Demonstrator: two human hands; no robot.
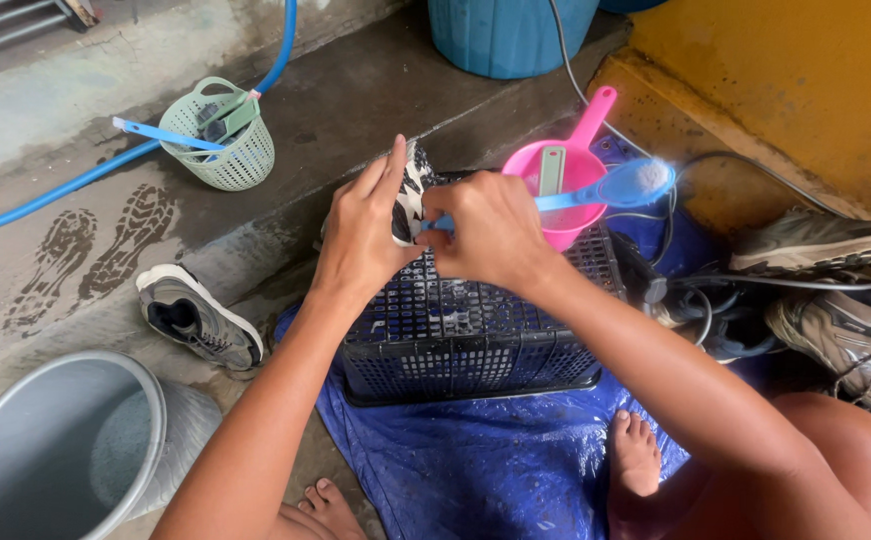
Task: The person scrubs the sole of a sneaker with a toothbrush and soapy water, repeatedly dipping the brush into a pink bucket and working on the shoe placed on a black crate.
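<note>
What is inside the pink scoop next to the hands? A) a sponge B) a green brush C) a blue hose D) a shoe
B: a green brush lies inside the pink scoop, which sits on the dark crate just behind the right hand, while the shoes lie on the ground around it.

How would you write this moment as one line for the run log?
left hand: holds shoe | right hand: holds blue brush | under: black crate | beside: pink scoop
</note>
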